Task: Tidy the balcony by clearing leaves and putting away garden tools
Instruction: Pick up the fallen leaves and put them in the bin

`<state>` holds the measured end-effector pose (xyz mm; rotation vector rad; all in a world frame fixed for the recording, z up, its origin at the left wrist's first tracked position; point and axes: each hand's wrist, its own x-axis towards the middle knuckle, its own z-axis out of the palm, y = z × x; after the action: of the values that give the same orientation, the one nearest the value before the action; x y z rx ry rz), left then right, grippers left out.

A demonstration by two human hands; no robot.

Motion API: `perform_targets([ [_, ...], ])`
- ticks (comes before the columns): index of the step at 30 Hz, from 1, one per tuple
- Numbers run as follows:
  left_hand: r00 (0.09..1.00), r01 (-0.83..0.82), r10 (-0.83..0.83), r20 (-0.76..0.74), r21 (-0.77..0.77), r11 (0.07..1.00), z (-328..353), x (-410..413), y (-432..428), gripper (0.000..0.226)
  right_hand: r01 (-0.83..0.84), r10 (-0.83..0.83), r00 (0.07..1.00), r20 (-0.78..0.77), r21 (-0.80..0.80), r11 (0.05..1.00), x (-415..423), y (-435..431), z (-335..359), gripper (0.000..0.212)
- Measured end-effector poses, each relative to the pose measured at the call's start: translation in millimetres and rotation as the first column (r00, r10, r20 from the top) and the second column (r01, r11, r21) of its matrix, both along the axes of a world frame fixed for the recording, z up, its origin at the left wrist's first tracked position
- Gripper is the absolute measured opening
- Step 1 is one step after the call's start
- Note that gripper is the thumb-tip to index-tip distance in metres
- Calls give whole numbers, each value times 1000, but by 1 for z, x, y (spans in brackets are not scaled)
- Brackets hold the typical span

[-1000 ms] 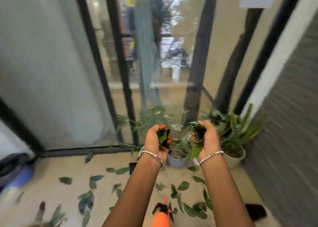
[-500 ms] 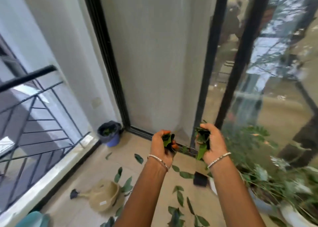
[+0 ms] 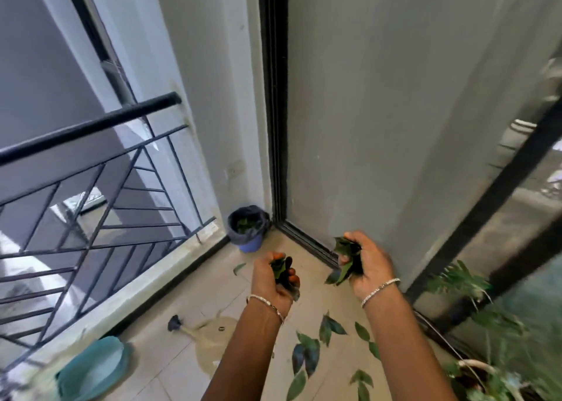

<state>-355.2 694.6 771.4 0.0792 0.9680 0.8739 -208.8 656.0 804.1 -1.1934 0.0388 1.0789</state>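
My left hand (image 3: 275, 282) grips a small bunch of green leaves (image 3: 278, 267) at chest height over the balcony floor. My right hand (image 3: 366, 266) holds a bigger bunch of leaves (image 3: 346, 259), some hanging down from the fist. Ahead of both hands, in the far corner, stands a small blue bin (image 3: 247, 231) lined with a dark bag, with green leaves inside. Several loose leaves (image 3: 305, 353) lie on the tiles below my arms. A beige watering can (image 3: 209, 336) with a dark spout head lies on the floor under my left forearm.
A black metal railing (image 3: 91, 187) runs along the left edge. A teal dish (image 3: 91, 367) sits at the lower left by the kerb. Potted plants (image 3: 492, 349) crowd the lower right beside the glass door frame (image 3: 275, 111). A grey wall fills the middle.
The view has swung left from the potted plants to the corner with the bin. Both hands still hold their leaves and are now nearer the bin.
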Motion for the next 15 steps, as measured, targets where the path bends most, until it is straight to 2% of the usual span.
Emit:
perform_targets([
  [15, 968, -233, 216, -131, -140, 962, -50, 30, 276, 18, -253, 231, 964, -129, -199, 947, 58, 327, -62, 9],
])
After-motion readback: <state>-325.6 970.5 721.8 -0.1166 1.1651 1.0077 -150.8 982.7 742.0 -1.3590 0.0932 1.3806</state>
